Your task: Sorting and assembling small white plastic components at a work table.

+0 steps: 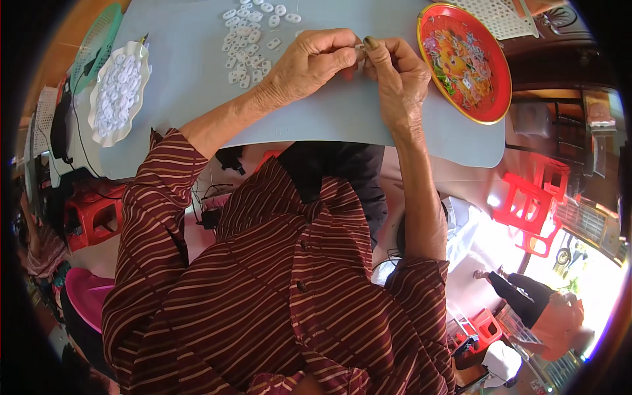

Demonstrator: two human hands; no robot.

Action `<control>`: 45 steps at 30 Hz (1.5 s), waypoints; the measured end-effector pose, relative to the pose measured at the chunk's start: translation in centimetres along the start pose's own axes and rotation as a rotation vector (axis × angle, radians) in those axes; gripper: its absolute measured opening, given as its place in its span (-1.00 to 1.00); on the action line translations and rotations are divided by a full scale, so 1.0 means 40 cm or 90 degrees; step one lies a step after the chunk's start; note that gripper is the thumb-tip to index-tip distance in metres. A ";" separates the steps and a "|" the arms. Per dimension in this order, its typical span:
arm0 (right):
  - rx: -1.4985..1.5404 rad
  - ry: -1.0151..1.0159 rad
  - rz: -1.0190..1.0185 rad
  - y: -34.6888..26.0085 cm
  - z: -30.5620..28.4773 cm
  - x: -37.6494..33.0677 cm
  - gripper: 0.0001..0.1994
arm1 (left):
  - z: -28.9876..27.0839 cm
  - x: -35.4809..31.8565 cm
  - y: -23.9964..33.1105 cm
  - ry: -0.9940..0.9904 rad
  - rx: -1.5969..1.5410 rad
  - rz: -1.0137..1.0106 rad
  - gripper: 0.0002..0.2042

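- Piece (360, 48): small and whitish, located between the two hands above the surface (184, 59); mostly covered, so its detail cannot be read.
- Left hand (319, 58): thumb and forefinger pressed together, pinching the piece from the left side.
- Right hand (400, 71): thumb raised against the curled fingers, pinching at the same piece; the thumbnail is dark.
- Loose pieces (246, 58): white, mostly oval with holes, scattered in one layer with some overlap, on the surface beyond the left forearm.
- Red tray (498, 74): round, gold-rimmed, with a printed floral centre; located to the right of the right hand, overlapping the surface edge. Small pale items lie on the print; their number cannot be told.
- White dish (105, 139): elongated, wavy rim, filled with white pieces; located at the left of the surface.
- Green mesh basket (100, 41): just beyond the dish, at the far left.
- Red stools (526, 203): on the floor at the right.
- Another person (556, 319): well apart, at the lower right.
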State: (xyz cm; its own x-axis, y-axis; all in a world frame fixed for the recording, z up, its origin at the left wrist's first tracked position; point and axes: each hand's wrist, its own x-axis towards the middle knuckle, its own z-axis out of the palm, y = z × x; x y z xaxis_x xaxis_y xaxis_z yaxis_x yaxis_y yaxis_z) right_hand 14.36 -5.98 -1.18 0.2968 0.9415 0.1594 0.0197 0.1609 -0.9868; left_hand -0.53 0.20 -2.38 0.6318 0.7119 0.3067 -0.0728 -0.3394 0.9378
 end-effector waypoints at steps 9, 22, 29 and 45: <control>0.095 -0.020 0.023 0.000 -0.008 -0.001 -0.78 | -0.003 -0.004 0.007 0.001 -0.055 -0.069 -0.80; 0.068 -0.003 0.006 -0.013 0.017 -0.009 -0.81 | 0.014 -0.005 0.001 0.025 -0.164 -0.048 -0.78; 0.028 0.029 0.003 -0.006 -0.001 -0.009 -0.84 | -0.062 0.057 0.053 0.025 0.147 0.013 -0.76; 0.127 -0.020 0.035 -0.010 -0.004 -0.009 -0.92 | -0.120 0.202 -0.036 -0.161 0.774 0.107 -0.84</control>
State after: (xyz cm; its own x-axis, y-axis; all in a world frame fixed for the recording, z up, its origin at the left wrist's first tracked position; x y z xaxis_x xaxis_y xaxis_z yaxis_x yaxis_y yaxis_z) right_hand 14.37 -6.44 -0.83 0.2615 0.9590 0.1088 -0.1862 0.1608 -0.9693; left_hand 0.95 9.39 -0.49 0.8240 0.5123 0.2420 0.5062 -0.8575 0.0918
